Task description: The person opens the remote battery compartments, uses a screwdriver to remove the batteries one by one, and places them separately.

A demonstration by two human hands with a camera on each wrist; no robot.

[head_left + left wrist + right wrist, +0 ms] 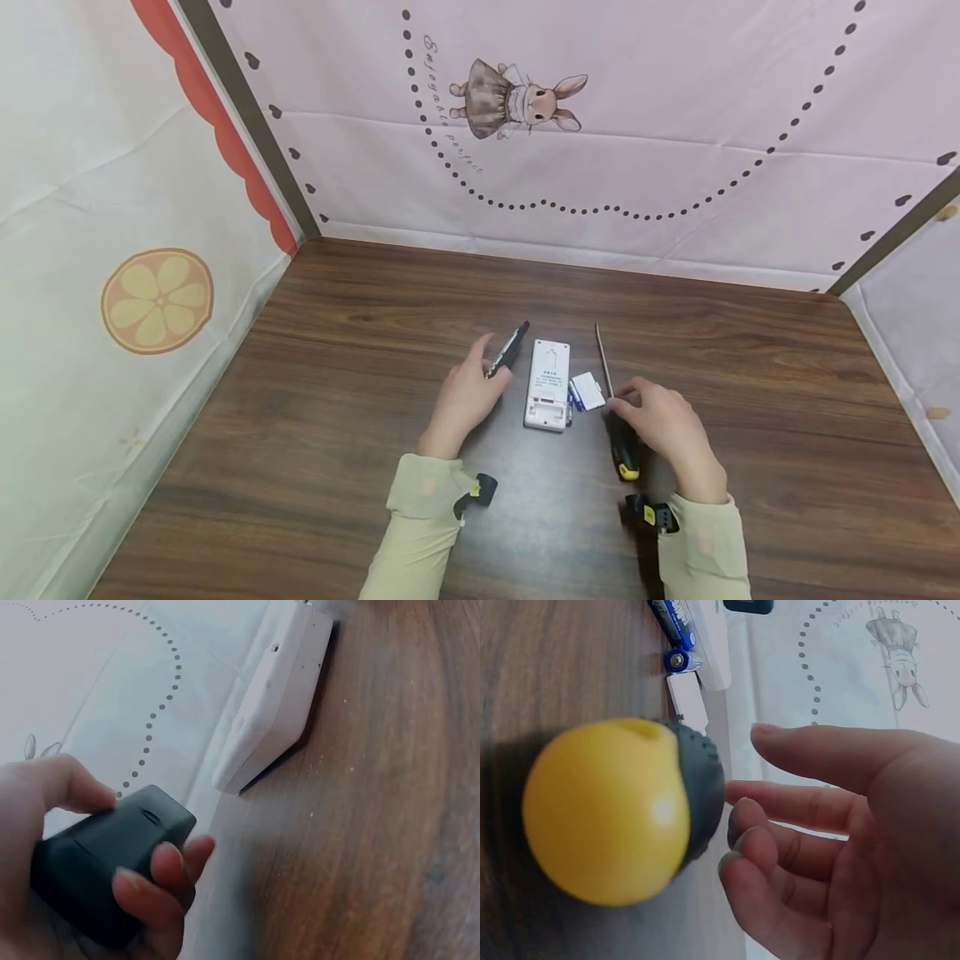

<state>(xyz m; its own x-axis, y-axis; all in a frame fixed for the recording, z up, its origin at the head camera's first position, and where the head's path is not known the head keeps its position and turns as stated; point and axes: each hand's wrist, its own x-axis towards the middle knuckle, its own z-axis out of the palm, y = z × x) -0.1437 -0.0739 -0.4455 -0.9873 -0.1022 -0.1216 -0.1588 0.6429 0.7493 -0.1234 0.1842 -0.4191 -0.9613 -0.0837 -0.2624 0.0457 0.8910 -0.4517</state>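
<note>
In the head view my left hand (pixel 467 402) grips a slim black remote control (pixel 509 350) with white marks along its side, tilted up off the table. The left wrist view shows thumb and fingers around its black body (pixel 112 862). My right hand (pixel 666 421) is beside a screwdriver (pixel 622 450) with a black handle, yellow butt and metal shaft. In the right wrist view its fingers (pixel 802 799) are loosely bent, with nothing between them and the thumb. Between the hands a white remote control (pixel 549 383) lies back up, its battery compartment uncovered.
Right of the white remote lie a small white battery cover (pixel 588 391) and blue batteries (pixel 676 626). The brown wooden table (pixel 360 350) meets a pink printed cloth wall (pixel 645 100) at the back and a white one (pixel 67 275) on the left.
</note>
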